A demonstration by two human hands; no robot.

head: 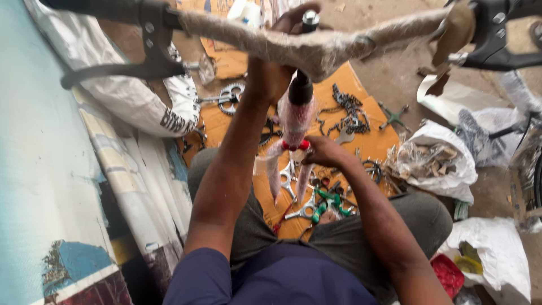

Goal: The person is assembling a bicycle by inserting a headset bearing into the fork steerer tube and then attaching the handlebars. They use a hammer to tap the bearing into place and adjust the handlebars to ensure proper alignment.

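Note:
A bicycle handlebar [361,39] wrapped in brownish packing runs across the top of the view, with black brake levers at its left end [130,65] and right end [499,48]. My left hand [276,73] reaches up and grips the bar at its middle, beside the black stem [301,90]. Below the stem hangs a fork [294,118] in clear plastic wrap with a red ring [296,146] at its crown. My right hand [324,151] holds the fork at that red ring. The wrapped fork legs [274,172] point down toward my lap.
I sit on orange cardboard [375,141] strewn with a chain [350,113], a chainring with crank [230,99], spanners [305,212] and green-handled pliers [330,200]. A white sack [130,96] and painted wall [39,169] stand left. White bags [446,169] lie right.

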